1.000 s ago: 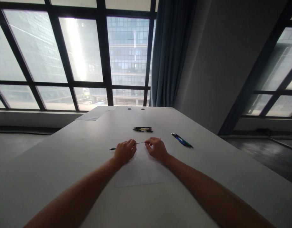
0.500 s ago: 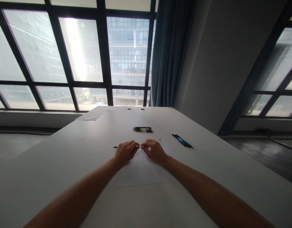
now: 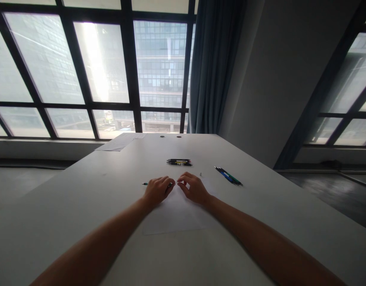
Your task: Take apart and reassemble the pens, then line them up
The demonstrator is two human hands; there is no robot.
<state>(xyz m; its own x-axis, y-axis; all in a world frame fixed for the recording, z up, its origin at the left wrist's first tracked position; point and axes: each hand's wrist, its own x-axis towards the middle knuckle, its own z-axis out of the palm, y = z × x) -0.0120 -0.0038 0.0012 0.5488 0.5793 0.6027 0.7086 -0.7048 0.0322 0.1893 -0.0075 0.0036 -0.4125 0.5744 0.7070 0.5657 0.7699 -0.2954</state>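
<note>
Nearest, two bare forearms reaching in from the bottom edge over a wide white table [image 3: 81,206]. Under the wrists, a white sheet of paper [image 3: 173,216], flat, its far part covered by the hands. Left hand [image 3: 156,190] curled around a thin green-tipped pen [image 3: 145,183] — only the tail end poking out to the left, the rest hidden under the fingers. Right hand [image 3: 195,188] pinched shut at the pen's other end, fingertips almost touching the left ones; whatever is held there too small to make out. Just beyond the right hand, a tiny pale bit [image 3: 200,174], unclear. Farther on, a cluster of black pens [image 3: 179,162]; off to the right, well apart, blue and green pens [image 3: 228,176]. At the far edge, loose papers [image 3: 120,142] — then dark-framed windows [image 3: 132,79] and a grey-blue curtain [image 3: 214,67].
</note>
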